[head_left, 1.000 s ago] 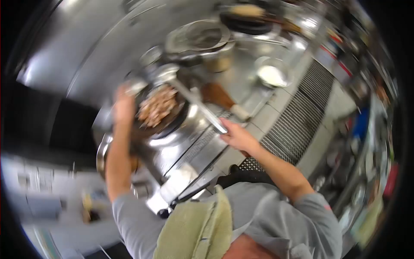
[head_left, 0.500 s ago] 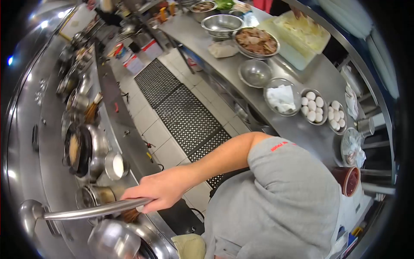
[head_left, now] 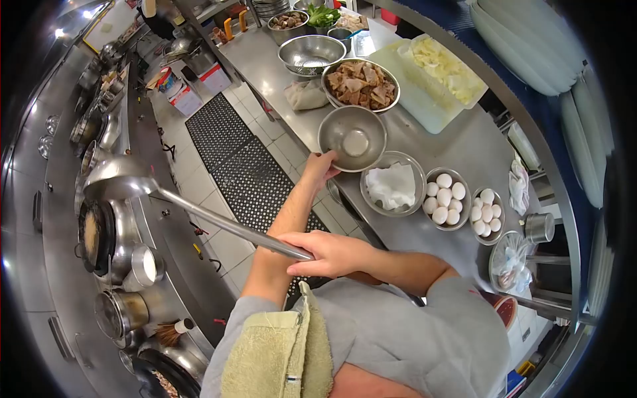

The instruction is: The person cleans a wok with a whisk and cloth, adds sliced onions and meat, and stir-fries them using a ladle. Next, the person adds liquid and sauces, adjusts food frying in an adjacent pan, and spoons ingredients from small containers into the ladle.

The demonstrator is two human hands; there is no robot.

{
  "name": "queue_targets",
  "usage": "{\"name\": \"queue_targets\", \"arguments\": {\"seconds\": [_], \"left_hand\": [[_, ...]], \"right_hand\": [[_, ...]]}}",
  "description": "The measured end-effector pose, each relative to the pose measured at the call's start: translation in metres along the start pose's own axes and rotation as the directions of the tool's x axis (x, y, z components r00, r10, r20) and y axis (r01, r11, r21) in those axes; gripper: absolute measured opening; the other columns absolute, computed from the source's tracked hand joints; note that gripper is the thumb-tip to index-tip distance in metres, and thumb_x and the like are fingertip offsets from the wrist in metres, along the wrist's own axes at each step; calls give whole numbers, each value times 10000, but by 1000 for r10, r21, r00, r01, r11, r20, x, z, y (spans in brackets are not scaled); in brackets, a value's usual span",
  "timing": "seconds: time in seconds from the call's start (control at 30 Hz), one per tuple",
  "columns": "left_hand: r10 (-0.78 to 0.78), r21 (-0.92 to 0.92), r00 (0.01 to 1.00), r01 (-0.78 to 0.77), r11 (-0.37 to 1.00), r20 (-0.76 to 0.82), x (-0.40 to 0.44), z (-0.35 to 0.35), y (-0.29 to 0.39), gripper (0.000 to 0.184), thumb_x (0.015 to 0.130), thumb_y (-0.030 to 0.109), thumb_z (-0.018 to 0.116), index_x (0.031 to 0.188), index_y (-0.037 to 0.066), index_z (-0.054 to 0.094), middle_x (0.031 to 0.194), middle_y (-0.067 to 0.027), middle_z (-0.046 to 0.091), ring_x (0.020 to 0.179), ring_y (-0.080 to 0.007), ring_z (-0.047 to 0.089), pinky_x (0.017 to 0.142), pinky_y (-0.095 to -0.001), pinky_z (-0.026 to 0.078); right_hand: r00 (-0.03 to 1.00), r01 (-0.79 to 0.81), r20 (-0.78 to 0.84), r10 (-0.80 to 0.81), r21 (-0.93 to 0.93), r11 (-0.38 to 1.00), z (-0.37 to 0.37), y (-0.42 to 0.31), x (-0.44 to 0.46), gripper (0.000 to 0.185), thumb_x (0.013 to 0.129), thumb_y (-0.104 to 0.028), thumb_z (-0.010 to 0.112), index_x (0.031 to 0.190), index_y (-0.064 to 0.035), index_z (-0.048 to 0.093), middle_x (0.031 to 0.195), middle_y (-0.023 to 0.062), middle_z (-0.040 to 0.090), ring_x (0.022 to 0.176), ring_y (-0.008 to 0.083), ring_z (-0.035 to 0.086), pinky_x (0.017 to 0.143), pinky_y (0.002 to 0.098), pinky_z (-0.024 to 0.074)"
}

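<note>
Steel bowl sits at the aisle-side edge of a metal bench, where a person in a gray shirt has the left grip clasped on its rim between seven and eight o'clock; whether the base rests on the surface or is lifted cannot be told from this angle. The right grip is wrapped around the end of a long-handled ladle, its shaft crossing over the left forearm and its head reaching toward ten o'clock, above the cooking range. Around the bowl, sliced meat fills a dish at twelve o'clock, a colander stands at eleven and a tub of shredded pale leaves lies at two. Just beside it, toward five o'clock, a clear bowl holds crumpled white sheets, while two bowls of white eggs, one larger and one smaller, stand side by side at four. A perforated black mat runs along the tiled floor at nine o'clock from the bowl, and beyond it on the range a dark pan holds something light brown. A folded green towel hangs at the person's chest, toward six o'clock.
</note>
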State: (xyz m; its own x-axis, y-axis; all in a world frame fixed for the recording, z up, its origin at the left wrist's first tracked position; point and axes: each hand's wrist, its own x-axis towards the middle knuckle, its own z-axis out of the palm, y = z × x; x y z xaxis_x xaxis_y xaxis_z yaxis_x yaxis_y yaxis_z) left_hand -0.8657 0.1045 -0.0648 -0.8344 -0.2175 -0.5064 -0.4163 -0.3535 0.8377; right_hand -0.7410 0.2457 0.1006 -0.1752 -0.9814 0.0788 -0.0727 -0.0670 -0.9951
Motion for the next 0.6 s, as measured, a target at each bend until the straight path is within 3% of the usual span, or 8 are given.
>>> {"name": "queue_targets", "arguments": {"seconds": [0.17,0.23,0.27,0.3,0.37,0.4,0.47,0.6], "left_hand": [[23,4,992,-23,1000,-127,9,6,-19,270,882,155,561,1006,-83,583,889,-153,642,708,-228,661,592,-350,582],[51,273,985,-5,962,-162,1,8,-6,283,903,166,531,946,-104,607,855,-212,664,677,-260,677,618,-382,586],[125,480,985,-53,875,-119,5,5,-3,341,926,189,497,912,-132,613,820,-241,668,620,-368,667,660,-443,571],[144,486,982,-67,872,-123,4,6,4,341,926,189,497,912,-132,613,820,-241,668,620,-368,667,660,-443,571],[450,755,893,-310,577,23,5,11,19,402,938,223,489,1030,-153,599,921,-335,637,840,-453,658,766,-473,543],[465,760,885,-316,568,21,0,15,29,402,938,223,489,1030,-153,599,921,-335,637,840,-453,658,766,-473,543],[712,776,695,-505,379,105,-11,20,43,436,951,236,476,1191,-118,558,1067,-381,590,1103,-472,562,880,-481,491],[710,695,643,-651,306,289,8,-3,72,411,962,188,458,1297,-43,516,1135,-324,600,1175,-431,534,954,-423,455]], "right_hand": [[979,-205,34,202,141,969,-29,-16,-15,490,887,-183,634,1317,-16,469,781,55,570,650,136,538,613,292,459],[996,18,-88,-9,99,995,-41,-8,-14,475,896,-174,621,1322,-37,463,763,8,531,555,95,499,504,248,414],[988,-117,-71,137,237,965,-47,-9,-17,481,902,-162,619,1338,-59,443,753,-20,508,489,57,468,425,223,365],[990,-102,-68,120,225,969,-52,-11,-18,481,902,-162,619,1338,-59,443,753,-20,508,489,57,468,425,223,365],[970,-103,-187,158,273,956,-62,-16,-16,496,905,-146,618,1357,-79,425,724,-25,501,465,40,456,407,201,358],[972,-55,-201,119,300,952,-67,-11,-12,462,904,-127,619,1327,-76,441,709,-23,501,445,44,445,394,201,356],[963,-75,-225,148,305,949,-77,-13,-1,442,903,-121,617,1309,-74,448,701,-21,498,438,45,444,389,201,357],[934,-96,-303,189,299,950,-95,-7,28,396,900,-106,609,1265,-67,461,698,-14,501,426,52,449,381,211,359]]}}
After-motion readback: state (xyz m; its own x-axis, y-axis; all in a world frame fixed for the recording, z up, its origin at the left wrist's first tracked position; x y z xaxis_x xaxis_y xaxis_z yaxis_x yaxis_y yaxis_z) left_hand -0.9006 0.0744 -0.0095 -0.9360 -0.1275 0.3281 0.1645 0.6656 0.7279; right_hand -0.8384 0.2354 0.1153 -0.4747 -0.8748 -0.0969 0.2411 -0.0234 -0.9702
